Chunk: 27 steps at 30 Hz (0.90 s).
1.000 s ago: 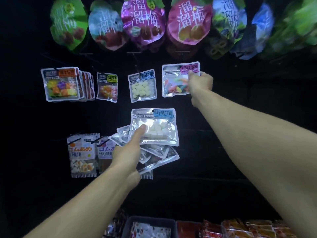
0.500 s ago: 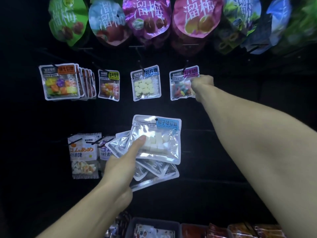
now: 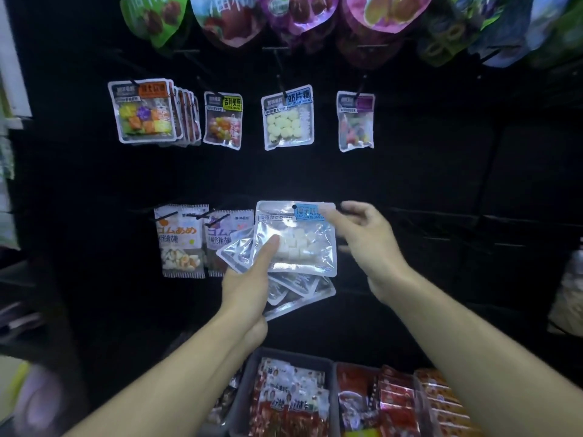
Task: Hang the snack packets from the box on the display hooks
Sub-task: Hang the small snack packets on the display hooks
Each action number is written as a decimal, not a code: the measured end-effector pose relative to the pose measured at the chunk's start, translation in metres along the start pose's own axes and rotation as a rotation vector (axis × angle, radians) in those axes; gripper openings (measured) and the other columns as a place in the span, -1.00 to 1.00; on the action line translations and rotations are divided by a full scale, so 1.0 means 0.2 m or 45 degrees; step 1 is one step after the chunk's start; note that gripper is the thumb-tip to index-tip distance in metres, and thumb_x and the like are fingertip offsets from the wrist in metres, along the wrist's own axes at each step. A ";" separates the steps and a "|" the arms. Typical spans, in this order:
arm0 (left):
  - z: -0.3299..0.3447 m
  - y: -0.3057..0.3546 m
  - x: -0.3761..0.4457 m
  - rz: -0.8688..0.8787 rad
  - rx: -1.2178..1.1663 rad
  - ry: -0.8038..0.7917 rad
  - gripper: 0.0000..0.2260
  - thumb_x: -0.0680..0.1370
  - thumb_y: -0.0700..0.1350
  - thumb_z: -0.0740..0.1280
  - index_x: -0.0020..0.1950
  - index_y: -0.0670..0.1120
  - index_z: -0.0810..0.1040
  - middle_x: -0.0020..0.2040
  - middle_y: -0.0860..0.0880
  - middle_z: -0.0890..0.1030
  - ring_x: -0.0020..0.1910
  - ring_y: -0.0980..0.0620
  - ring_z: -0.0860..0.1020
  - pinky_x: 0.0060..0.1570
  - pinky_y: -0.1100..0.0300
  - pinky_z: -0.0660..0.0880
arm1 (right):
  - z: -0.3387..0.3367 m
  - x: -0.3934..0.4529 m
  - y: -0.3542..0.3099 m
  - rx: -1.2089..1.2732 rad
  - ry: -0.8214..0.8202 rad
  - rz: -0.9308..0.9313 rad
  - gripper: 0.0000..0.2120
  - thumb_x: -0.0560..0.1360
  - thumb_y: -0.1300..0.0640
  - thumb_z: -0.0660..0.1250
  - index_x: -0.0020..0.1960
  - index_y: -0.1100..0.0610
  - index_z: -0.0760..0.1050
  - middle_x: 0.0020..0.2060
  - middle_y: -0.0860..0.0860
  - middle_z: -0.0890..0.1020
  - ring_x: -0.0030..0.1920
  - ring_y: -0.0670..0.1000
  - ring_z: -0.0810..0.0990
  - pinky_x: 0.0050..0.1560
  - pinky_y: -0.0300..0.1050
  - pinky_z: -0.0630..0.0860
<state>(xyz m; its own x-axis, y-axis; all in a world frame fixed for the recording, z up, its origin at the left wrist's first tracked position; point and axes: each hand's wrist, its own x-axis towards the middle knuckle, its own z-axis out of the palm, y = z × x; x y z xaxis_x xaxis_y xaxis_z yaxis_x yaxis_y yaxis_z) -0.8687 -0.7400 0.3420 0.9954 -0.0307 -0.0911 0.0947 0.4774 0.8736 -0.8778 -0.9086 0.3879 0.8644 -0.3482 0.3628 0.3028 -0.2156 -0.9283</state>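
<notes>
My left hand [image 3: 252,279] grips a fanned stack of silvery snack packets [image 3: 299,266]; the front packet [image 3: 295,238] shows white cubes and a blue label. At that packet's top right corner is my right hand [image 3: 362,241], fingers spread and touching the label area, holding nothing. A purple-labelled packet of coloured sweets [image 3: 355,121] hangs alone on a hook at upper right. Further left in that row hang a white-tablet packet [image 3: 287,118], a mixed-bean packet [image 3: 223,121] and a bunch of orange-labelled packets [image 3: 148,111].
The display is a dark hook panel [image 3: 441,171]. Large plum bags [image 3: 293,14] hang along the top. Two white gummy packets [image 3: 181,241] hang at lower left. Grey bins [image 3: 249,383] of red snack packs stand below, at the bottom edge.
My right hand let go of the purple-labelled packet, which now hangs on its hook, and came down to the top corner of the stack in my left hand.
</notes>
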 end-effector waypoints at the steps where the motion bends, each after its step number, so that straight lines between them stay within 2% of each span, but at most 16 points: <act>1: -0.01 -0.01 -0.01 0.010 -0.003 0.013 -0.57 0.49 0.17 0.56 0.31 0.06 0.65 0.02 0.06 0.80 -0.15 0.09 0.78 -0.44 0.31 0.59 | 0.01 -0.06 0.02 0.005 -0.049 0.028 -0.44 0.33 -0.24 0.63 0.23 -0.06 0.57 0.07 -0.10 0.73 0.05 -0.12 0.74 0.16 -0.04 0.65; 4: -0.01 -0.01 -0.05 0.011 0.034 0.029 -0.62 0.51 0.18 0.54 0.26 0.06 0.67 -0.04 0.06 0.80 -0.18 0.08 0.78 -0.40 0.28 0.59 | 0.05 -0.17 0.06 -0.020 -0.078 0.058 -0.64 0.38 0.00 0.66 0.10 0.00 0.64 -0.03 -0.10 0.77 -0.07 -0.15 0.75 -0.08 -0.23 0.65; 7: -0.02 -0.01 -0.08 0.029 0.032 -0.011 -0.64 0.51 0.17 0.53 0.23 0.04 0.67 -0.11 0.08 0.80 -0.28 0.16 0.75 -0.52 0.36 0.53 | 0.04 -0.17 0.05 0.022 -0.082 0.122 -0.70 0.40 0.11 0.65 0.07 0.06 0.66 -0.06 -0.04 0.78 -0.10 -0.07 0.78 -0.17 -0.24 0.65; 10: -0.01 0.03 -0.11 0.060 0.057 -0.060 -0.59 0.49 0.15 0.54 0.29 0.04 0.65 0.01 0.08 0.79 -0.15 0.13 0.75 -0.36 0.33 0.50 | 0.02 -0.15 0.01 0.085 -0.088 0.151 -0.70 0.42 0.15 0.64 0.10 0.10 0.65 -0.08 -0.01 0.79 -0.13 -0.05 0.79 -0.22 -0.26 0.64; 11: -0.01 0.04 -0.10 0.067 0.060 -0.082 -0.60 0.49 0.13 0.54 0.28 0.03 0.65 0.01 0.08 0.78 -0.15 0.16 0.72 -0.31 0.31 0.44 | 0.02 -0.14 0.00 0.096 -0.085 0.149 -0.69 0.44 0.16 0.63 0.12 0.11 0.63 -0.07 -0.02 0.79 -0.12 -0.04 0.79 -0.18 -0.21 0.67; 14: -0.01 0.05 -0.11 0.075 0.051 -0.170 -0.64 0.49 0.02 0.58 0.25 0.01 0.64 -0.04 0.12 0.73 -0.18 0.19 0.64 -0.28 0.31 0.33 | 0.01 -0.12 -0.01 0.161 -0.072 0.162 -0.69 0.48 0.18 0.59 0.17 0.12 0.59 -0.04 0.00 0.79 -0.06 0.04 0.80 0.10 0.10 0.70; 17: -0.04 0.03 -0.07 0.053 0.021 -0.199 -0.72 0.48 -0.07 0.60 0.11 0.00 0.60 -0.23 0.16 0.73 -0.19 0.20 0.58 -0.28 0.30 0.30 | -0.01 -0.08 -0.01 0.194 -0.043 0.164 -0.72 0.51 0.20 0.56 0.17 0.10 0.57 -0.01 0.01 0.79 -0.01 0.07 0.79 0.21 0.21 0.66; 19: -0.01 0.03 -0.05 0.040 0.074 -0.167 -0.74 0.49 -0.10 0.60 0.12 -0.05 0.63 -0.32 0.17 0.74 -0.28 0.13 0.66 -0.32 0.27 0.39 | -0.07 -0.03 -0.02 0.193 0.023 0.137 -0.75 0.54 0.20 0.53 0.16 0.07 0.57 0.00 -0.02 0.78 0.02 0.06 0.78 0.25 0.21 0.63; 21: 0.04 0.02 -0.04 0.045 0.127 -0.154 -0.69 0.49 -0.13 0.60 0.20 -0.09 0.66 -0.21 0.08 0.78 -0.39 0.19 0.70 -0.48 0.31 0.51 | -0.16 0.03 -0.05 0.220 0.129 0.092 -0.80 0.57 0.20 0.47 0.16 0.05 0.57 0.02 -0.03 0.77 0.04 0.04 0.77 0.27 0.17 0.62; 24: 0.15 0.01 -0.01 0.040 0.112 -0.193 -0.67 0.48 -0.17 0.61 0.20 -0.19 0.66 -0.12 -0.07 0.75 -0.54 0.22 0.62 -0.68 0.42 0.37 | -0.33 0.16 -0.14 0.235 0.346 -0.034 -0.89 0.62 0.19 0.41 0.09 0.01 0.57 0.02 -0.04 0.75 0.06 0.01 0.74 0.24 0.05 0.63; 27: 0.29 0.00 0.01 0.021 0.110 -0.248 -0.67 0.45 -0.15 0.63 0.16 -0.19 0.69 -0.21 -0.06 0.78 -0.50 0.13 0.67 -0.60 0.34 0.48 | -0.51 0.31 -0.25 0.203 0.573 -0.202 -0.91 0.59 0.15 0.44 0.05 -0.03 0.61 -0.02 -0.07 0.75 0.07 0.02 0.73 0.19 0.02 0.65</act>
<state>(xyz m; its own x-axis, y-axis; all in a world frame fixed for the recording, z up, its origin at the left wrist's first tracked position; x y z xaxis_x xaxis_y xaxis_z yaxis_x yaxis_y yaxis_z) -0.8667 -0.7916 0.3694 0.9804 -0.1970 0.0102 0.0713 0.4021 0.9128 -0.8806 -1.0122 0.4647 0.5542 -0.6891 0.4670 0.5044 -0.1682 -0.8469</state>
